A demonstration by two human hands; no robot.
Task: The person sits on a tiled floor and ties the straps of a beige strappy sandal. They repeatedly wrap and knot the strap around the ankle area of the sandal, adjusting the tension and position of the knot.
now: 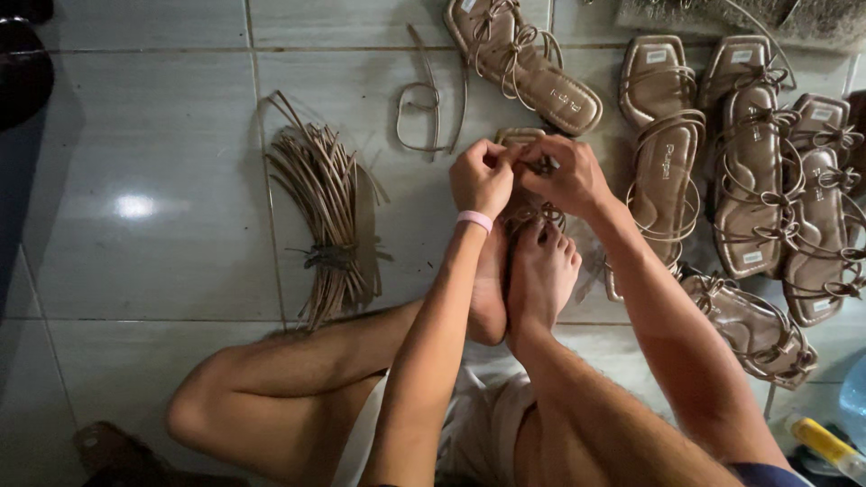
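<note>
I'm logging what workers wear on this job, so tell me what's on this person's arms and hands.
Both forearms are bare, with no gloves. The left hand has a thin pink band around its wrist. The right hand shows no band, watch or ring that I can make out. A dark blue sleeve edge shows high on the right arm at the bottom of the view.

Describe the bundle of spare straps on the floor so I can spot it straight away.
Start at the tiled floor left of the person's left hand. There lies a bundle of thin tan straps, fanned out at the top and tied round near its lower end. Unlike the single loose strap beside it and the finished sandals on the right, it is many straps bound together.
</note>
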